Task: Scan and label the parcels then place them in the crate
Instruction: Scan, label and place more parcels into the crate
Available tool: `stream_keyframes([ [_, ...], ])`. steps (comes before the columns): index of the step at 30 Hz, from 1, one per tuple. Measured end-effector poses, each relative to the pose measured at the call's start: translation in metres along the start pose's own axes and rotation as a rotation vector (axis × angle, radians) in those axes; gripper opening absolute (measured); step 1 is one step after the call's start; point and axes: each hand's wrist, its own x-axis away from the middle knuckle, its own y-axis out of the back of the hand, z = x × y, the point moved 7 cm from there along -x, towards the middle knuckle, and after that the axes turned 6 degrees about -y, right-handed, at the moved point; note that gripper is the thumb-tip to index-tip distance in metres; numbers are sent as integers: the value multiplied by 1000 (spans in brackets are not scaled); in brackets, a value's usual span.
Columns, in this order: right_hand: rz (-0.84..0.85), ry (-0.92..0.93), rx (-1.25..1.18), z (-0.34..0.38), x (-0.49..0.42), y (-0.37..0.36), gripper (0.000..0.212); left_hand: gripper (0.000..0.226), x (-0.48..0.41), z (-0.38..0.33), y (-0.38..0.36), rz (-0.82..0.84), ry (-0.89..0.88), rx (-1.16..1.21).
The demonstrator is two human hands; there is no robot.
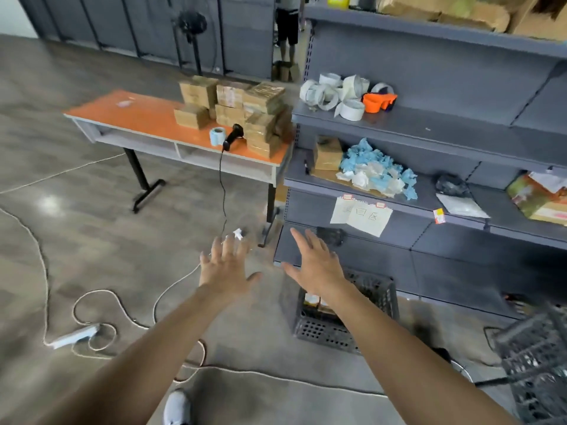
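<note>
Grey shelving unit (445, 124) stood to the right of the orange-topped table (147, 121), close against the table's end.

Parcels (245, 111): small brown cardboard boxes, taped, stacked several high in uneven columns on the table's far right end, next to the shelving.

Black perforated crate (322, 335) sat on the floor at the foot of the shelving, well apart from the stack. Brown and white shapes showed inside, partly hidden by the right forearm and too blurred to identify. A second dark crate (537, 357) stood at the right edge; contents not discernible.

Left hand (225, 268) and right hand (316, 265) were both stretched forward, fingers straight and spread, holding nothing.

Black scanner (233, 134) lay just beside the stack, its cord hanging off the table edge. Pale blue label roll (217, 136) stood beside the scanner.
</note>
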Motion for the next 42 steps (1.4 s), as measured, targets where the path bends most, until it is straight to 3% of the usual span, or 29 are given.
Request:
stream_keyframes([
  [11, -61, 46, 47, 212, -148, 10, 80, 87, -94, 215, 83, -75, 32, 39],
  [16, -44, 51, 37, 268, -200, 11, 78, 89, -139, 278, 94, -42, 43, 20],
  [25, -58, 25, -11, 290, -329, 12, 79, 87, -254, 321, 96, 5, -7, -18],
  [42, 6, 52, -103, 292, -681, 45, 79, 91, -588, 403, 88, 120, 52, -80],
])
